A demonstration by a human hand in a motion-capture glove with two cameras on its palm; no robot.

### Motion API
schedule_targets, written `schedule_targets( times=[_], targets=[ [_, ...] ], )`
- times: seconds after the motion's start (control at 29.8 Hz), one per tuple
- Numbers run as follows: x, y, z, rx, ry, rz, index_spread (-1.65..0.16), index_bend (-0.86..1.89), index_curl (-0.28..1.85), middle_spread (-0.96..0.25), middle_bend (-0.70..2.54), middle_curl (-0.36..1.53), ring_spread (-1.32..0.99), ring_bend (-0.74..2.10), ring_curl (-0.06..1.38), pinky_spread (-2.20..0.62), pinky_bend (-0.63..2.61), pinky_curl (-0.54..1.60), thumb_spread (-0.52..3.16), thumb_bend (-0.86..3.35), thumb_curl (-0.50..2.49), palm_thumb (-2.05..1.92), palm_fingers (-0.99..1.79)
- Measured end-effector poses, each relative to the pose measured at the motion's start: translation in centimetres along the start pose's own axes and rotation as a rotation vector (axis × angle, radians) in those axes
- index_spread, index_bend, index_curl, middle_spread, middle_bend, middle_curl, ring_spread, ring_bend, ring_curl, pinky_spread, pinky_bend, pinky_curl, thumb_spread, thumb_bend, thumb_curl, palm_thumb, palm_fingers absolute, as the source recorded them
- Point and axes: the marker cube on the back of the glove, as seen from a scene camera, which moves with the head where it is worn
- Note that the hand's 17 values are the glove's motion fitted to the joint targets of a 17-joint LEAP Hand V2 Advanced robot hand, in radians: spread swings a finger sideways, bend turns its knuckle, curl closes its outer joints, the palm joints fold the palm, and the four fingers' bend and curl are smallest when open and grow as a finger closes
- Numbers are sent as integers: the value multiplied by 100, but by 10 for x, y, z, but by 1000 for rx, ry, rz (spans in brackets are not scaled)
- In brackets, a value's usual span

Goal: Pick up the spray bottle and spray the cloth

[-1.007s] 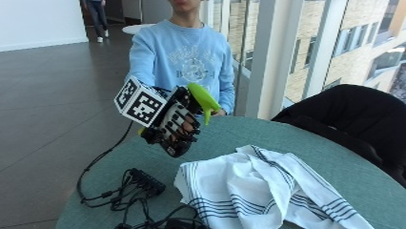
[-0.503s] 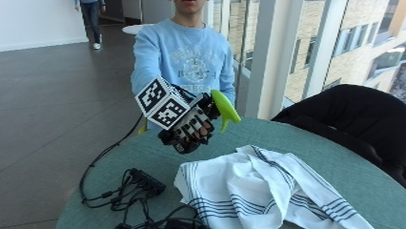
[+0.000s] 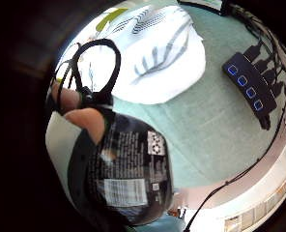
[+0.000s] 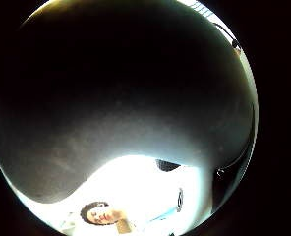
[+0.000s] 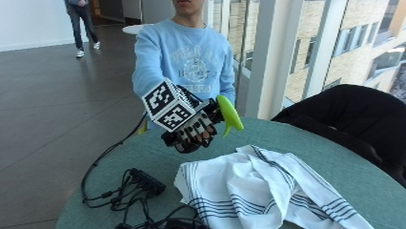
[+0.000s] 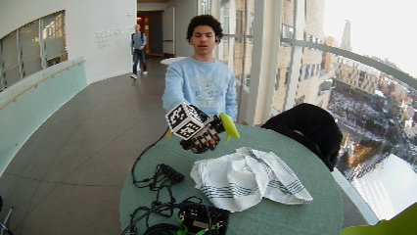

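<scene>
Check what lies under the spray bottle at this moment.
The gloved right hand holds the spray bottle above the green table, beside the striped cloth. The hand hides the bottle's body.

Person (image 5: 184, 57) in light blue sweatshirt with faint chest print, long sleeves, black glove with white finger segments on right hand (image 5: 193, 129)

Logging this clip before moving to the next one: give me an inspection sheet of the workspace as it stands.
Surface: round green table.
Job's things: spray bottle, green head showing, held above the table, near the cloth; the cloth is white, striped and lies crumpled on the table.
Clutter: black power strip on the table beside the cloth.
Grip: right hand curled round the bottle, raised above the table.
Cables: black tangle by the strip, one lead running off the table edge.
Surroundings: black chair at the table, windows behind.
</scene>
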Motion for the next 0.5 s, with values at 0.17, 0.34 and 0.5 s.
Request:
schedule_targets(
  times=[0.17,0.34,0.5],
  targets=[
    [0,1,1,-11,14,6,-22,18,49,-8,41,47,-7,45,39,11,19,33,94,-2,52,85,121],
    [0,3,2,-12,24,21,-22,18,49,-8,41,47,-7,45,39,11,19,33,94,-2,52,85,121],
    [-1,3,-1,-10,29,23,-22,18,49,-8,41,47,-7,45,39,11,19,33,94,-2,52,85,120]
  ],
)
